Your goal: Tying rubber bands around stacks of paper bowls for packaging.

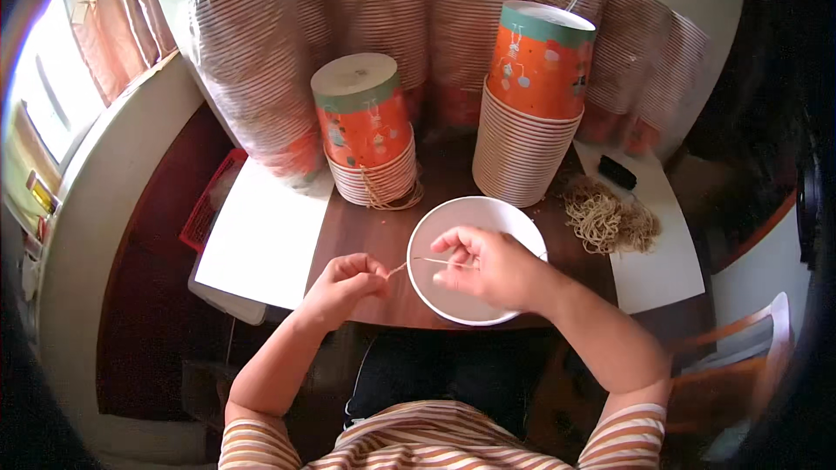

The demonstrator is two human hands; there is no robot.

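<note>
An open white paper bucket (453, 300) stands at the table's front edge, its pale inside facing me. A thin beige cord (448, 262) crosses its left rim. Left of that rim, my left hand (344, 289) pinches the part of the cord outside the bucket between thumb and fingertips. Over the bucket's mouth, my right hand (496, 270) has its thumb and index finger apart, and the cord runs into its curled fingers. Where exactly those fingers grip is hidden. The cord seems to pass through the bucket's wall near the left rim.
Behind stand a short stack of upturned orange-and-green buckets (366, 117) with cord hanging from it, and a taller stack (540, 70). Plastic-wrapped stacks (383, 26) line the back. At right lie a heap of beige cords (605, 218) and a black object (617, 171). White sheets (270, 235) flank the table.
</note>
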